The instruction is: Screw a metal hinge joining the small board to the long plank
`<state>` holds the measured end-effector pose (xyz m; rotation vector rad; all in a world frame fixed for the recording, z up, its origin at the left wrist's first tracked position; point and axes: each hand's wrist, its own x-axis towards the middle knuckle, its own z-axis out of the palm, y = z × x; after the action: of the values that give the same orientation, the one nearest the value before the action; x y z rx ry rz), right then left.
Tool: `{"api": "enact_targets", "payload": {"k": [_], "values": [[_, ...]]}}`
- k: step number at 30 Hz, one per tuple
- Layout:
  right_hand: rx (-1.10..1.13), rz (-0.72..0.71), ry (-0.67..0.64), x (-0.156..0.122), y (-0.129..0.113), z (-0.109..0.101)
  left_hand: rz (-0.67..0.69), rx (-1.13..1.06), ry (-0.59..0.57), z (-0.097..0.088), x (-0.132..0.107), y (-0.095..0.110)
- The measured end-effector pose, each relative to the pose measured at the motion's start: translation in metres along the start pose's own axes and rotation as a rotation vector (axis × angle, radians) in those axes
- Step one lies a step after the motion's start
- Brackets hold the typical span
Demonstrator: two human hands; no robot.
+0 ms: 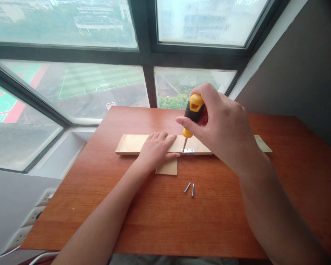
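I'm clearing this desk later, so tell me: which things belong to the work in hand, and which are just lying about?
In use:
- screwdriver, gripped by right hand
- wooden plank, pressed flat by left hand
- metal bracket under the tip
- small wood piece
- two loose screws, probably

Lying about:
- power strip
- white cables

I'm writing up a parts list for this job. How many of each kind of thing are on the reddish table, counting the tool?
Pale wooden boards: 2
Loose silver screws: 2
Small silver metal bracket: 1
Yellow-and-black screwdriver: 1
Total: 6
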<state>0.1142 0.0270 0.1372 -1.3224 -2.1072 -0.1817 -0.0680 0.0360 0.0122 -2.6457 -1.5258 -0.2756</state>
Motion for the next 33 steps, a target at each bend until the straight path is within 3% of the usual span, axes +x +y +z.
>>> {"api": "enact_targets", "payload": {"k": [4,8,12,20,27,33], "values": [[0.095,-0.015,-0.025,0.0,0.0,-0.002,0.002,0.002,-0.005,0.001,0.0,-0.001],[0.302,-0.077,-0.15,0.0,0.007,-0.011,0.012,-0.019,-0.01,-0.001,0.0,-0.001],[0.36,-0.112,-0.201,0.0,0.011,-0.018,0.007,-0.036,-0.014,-0.002,0.0,-0.001],[0.227,-0.078,-0.14,-0.001,0.0,-0.013,0.011,-0.02,-0.002,0.001,-0.001,-0.001],[0.061,-0.075,-0.005,-0.003,-0.009,-0.003,0.01,-0.051,-0.013,0.002,0.0,-0.003],[0.08,-0.033,-0.058,-0.003,-0.012,-0.003,0.002,-0.073,-0.005,0.002,0.001,-0.003]]}}
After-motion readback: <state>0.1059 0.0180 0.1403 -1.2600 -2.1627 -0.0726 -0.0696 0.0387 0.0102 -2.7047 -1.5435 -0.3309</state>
